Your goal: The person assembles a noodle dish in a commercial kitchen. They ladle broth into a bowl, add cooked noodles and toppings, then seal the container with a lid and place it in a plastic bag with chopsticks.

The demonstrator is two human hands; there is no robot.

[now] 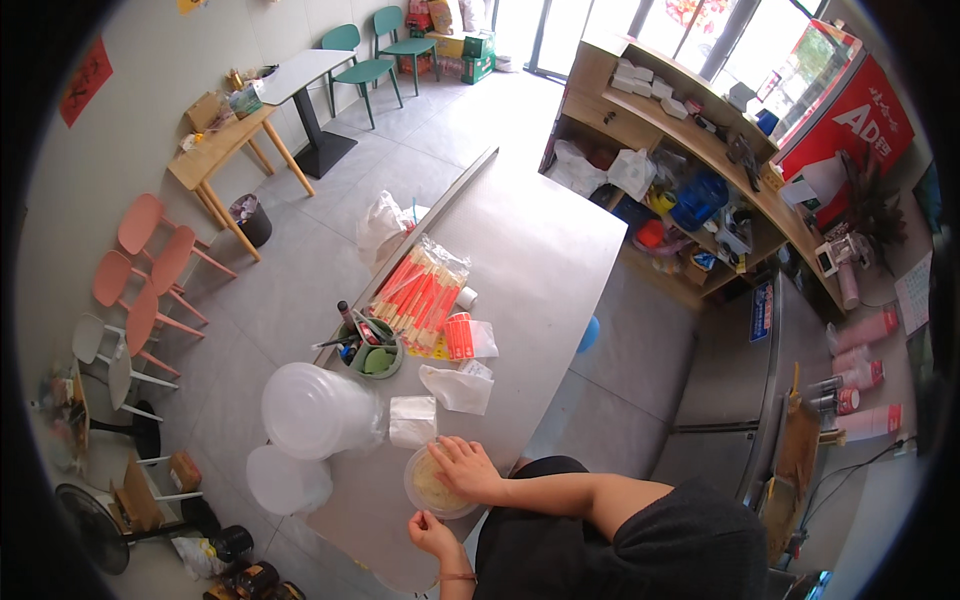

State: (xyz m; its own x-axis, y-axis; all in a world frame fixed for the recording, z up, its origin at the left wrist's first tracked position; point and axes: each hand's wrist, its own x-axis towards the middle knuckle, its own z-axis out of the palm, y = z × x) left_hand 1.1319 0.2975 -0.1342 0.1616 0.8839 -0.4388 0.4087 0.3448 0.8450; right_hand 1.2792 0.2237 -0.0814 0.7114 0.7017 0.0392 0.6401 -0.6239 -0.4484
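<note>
A round clear plastic container (421,480) with pale yellowish contents sits near the counter's edge, close to my body. Flat across its top rests my right hand (466,471), fingers slightly apart. My left hand (431,531) is curled at the near rim, thumb and fingertips together; whether they grip the rim is unclear. A folded stack of white napkins or thin bags (412,421) lies just beyond the container. To the left are a stack of large clear plastic bowls or lids (319,411) and a smaller translucent white stack (287,480).
Farther along the metal counter (525,217) lie bagged chopsticks in red wrappers (424,292), a green pen holder (375,361), red-and-white packets (460,335) and a crumpled white sheet (457,388). A steel refrigerator (720,375) stands to the right, a wooden service counter (615,112) beyond.
</note>
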